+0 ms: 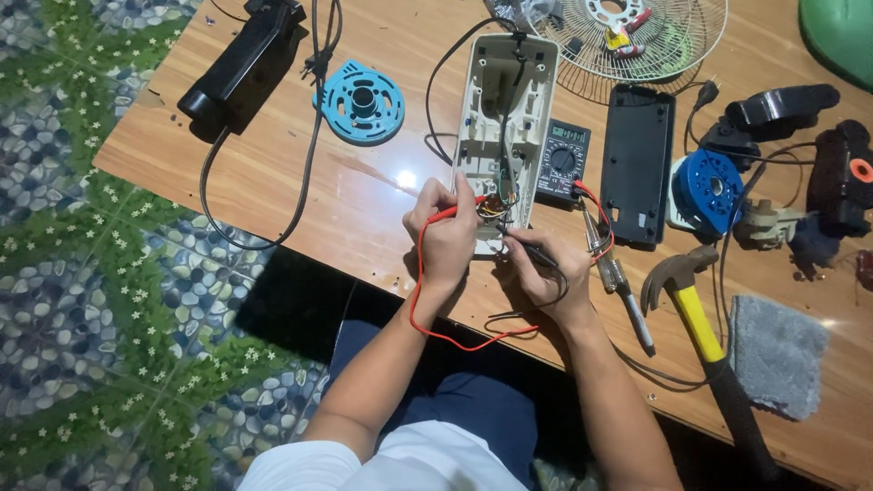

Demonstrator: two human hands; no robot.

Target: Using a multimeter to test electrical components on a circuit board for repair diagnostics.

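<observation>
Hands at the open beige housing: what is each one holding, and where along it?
Left hand grips the red probe around its handle; right hand pinches the black probe along its handle. Both tips reach into the beige housing.

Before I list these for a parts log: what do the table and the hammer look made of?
Table: seemingly wood or wood-look laminate, glossy; grain lines and a lamp glare show. Hammer: dark, dull metal-looking head, yellow shaft with black grip, possibly fibreglass and rubber.

On a table [273, 182], a multimeter [562, 159] lies between an opened casing [496, 100] on its left and a flat cover [637, 164] on its right; a hammer [700, 327] lies nearer the table's front edge.
</observation>
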